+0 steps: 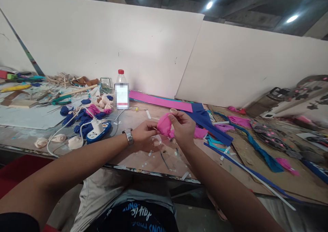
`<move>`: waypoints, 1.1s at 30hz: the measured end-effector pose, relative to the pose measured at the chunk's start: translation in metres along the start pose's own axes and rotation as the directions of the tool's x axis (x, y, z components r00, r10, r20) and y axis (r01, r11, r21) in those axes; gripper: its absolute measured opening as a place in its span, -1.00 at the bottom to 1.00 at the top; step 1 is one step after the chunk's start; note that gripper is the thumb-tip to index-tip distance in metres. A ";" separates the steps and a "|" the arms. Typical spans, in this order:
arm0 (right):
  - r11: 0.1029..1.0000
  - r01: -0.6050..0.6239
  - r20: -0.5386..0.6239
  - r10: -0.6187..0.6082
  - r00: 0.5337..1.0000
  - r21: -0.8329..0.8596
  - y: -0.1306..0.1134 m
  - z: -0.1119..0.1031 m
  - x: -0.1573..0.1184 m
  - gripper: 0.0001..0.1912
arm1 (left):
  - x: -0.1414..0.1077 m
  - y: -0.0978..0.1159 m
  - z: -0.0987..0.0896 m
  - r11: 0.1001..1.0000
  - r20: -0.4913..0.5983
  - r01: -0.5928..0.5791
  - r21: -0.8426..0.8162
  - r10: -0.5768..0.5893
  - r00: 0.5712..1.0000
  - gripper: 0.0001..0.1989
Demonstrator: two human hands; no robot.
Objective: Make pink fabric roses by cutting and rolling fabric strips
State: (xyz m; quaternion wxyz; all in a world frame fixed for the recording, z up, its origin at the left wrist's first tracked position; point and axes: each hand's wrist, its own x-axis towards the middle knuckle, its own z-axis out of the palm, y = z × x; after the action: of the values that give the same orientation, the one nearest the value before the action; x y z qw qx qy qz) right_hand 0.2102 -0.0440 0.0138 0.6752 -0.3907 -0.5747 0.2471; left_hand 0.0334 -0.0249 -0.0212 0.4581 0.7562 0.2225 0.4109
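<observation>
A bunched, rounded piece of pink crepe paper (164, 124) is held between my two hands above the worktable (133, 157). At its left edge, my left hand (145, 131) pinches it with the fingertips, a watch on that wrist. My right hand (183, 124) grips its right side, thumb on top and fingers curled behind. A looser pink strip (201, 133) trails out to the right behind the right hand. Beyond the hands lie a flat pink paper strip (161, 101) and dark blue paper strips (212, 126). What lies inside the bunch is hidden.
Left of my hands are a white-and-blue power strip (98, 131) with a cable, blue rolled paper pieces (83, 117) and cream ones (59, 138). A red-capped bottle (121, 77) stands behind. Green-handled pliers (61, 99) lie farther left. At right, a cardboard sheet (246, 157) carries a teal strip (256, 146).
</observation>
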 end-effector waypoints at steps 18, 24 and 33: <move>0.983 -0.166 -0.010 0.167 0.986 0.076 0.027 -0.003 0.015 -0.65 | -0.004 -0.002 0.005 0.991 0.104 0.087 0.104 -0.098 0.990 -0.78; 0.983 -0.184 0.137 0.182 0.974 0.004 0.028 -0.003 0.013 -0.68 | -0.001 -0.002 -0.001 0.999 0.107 0.030 0.042 -0.034 0.994 -0.78; 0.963 -0.268 0.318 0.264 0.911 -0.032 0.021 -0.002 0.008 -0.73 | 0.006 -0.008 -0.008 0.930 0.014 0.164 -0.328 -0.169 0.986 -0.59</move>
State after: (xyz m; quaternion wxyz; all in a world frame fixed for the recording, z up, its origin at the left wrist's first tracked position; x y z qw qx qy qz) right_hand 0.2161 -0.0260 0.0017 0.5357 -0.4161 -0.6162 0.4001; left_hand 0.0303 -0.0129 -0.0237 0.6089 0.6448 0.2176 0.4075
